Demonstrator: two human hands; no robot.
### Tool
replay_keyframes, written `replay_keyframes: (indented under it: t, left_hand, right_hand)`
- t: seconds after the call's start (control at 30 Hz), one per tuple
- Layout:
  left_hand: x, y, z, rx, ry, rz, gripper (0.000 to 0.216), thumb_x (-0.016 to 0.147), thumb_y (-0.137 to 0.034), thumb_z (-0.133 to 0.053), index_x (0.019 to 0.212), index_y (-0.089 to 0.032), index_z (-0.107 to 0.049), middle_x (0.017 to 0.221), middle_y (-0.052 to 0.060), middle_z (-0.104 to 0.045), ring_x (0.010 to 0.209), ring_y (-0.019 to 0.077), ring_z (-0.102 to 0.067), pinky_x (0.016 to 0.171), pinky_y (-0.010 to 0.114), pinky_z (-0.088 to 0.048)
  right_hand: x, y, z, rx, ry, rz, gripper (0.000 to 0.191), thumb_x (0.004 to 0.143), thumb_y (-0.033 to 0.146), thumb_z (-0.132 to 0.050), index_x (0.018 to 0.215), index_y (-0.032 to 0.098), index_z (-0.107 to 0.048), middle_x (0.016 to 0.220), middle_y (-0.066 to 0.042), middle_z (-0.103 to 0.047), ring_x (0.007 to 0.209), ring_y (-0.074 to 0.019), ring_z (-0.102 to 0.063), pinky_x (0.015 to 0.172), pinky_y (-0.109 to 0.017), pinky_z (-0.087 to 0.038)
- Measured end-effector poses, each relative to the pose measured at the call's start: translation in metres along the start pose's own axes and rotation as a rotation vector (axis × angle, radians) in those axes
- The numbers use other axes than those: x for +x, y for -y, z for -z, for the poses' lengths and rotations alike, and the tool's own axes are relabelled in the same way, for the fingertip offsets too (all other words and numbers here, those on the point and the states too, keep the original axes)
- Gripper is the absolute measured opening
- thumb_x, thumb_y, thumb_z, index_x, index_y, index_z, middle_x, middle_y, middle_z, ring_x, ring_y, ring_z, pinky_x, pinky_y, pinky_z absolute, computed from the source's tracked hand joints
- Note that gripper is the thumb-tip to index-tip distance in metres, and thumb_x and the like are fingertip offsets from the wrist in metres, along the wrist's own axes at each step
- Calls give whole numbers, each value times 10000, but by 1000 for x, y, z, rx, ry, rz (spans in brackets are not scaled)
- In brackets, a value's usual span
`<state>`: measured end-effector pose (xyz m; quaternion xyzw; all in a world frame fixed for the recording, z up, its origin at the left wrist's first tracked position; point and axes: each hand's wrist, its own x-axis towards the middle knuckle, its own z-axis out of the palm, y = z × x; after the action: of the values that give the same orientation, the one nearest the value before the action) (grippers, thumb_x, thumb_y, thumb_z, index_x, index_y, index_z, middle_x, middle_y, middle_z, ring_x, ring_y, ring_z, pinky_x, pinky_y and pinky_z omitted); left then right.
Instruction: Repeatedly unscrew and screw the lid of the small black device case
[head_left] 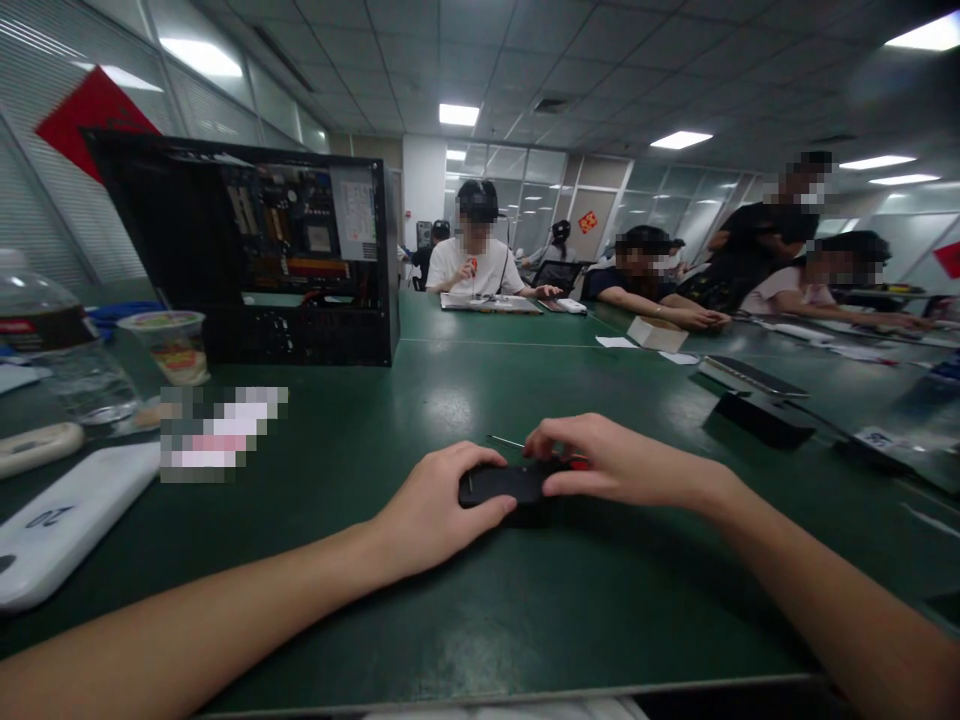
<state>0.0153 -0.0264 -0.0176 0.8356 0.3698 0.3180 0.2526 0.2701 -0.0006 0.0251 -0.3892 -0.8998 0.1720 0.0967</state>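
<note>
A small flat black device (504, 484) lies on the green table (420, 400) just in front of me. My left hand (439, 508) grips its left end, fingers curled over it and thumb along the near edge. My right hand (611, 462) is closed over its right end, where something red (577, 464) shows under the fingers. A thin metal pin or tool (505, 440) lies on the table just behind the device, near my right fingertips.
An open black computer case (300, 265) stands at the back left. A plastic bottle (52, 345), a sealed cup (169, 345) and a white flat object (64, 520) sit at the left. Black devices (757, 405) lie at the right. Several people sit at the far side.
</note>
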Motion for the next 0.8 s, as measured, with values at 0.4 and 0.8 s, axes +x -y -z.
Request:
replay_keyframes:
  t: [0.4,0.8]
  left_hand:
    - [5,7,4,39,57,-25,282,910,-332,-670,1173,-233,-696,1141,47,-740,1025,254,-694,907,351,-528]
    - [8,2,5,8,92,-10,327,875,-330,-689,1185,-229,-713,1158,41,-756,1045,261,-706,928,354,-531]
  right_hand:
    - [3,-36,-2,-218,-20,-69,306,992,309,-568,1222,161,-707,1134,-117,-717,1003,-224,-664,867,-312,-471]
    - [-1,-15,12,433,-712,-5,300,835,354,-760,1050,178,-647,913,-17,-686,792,-146,-646,743,-288,-537]
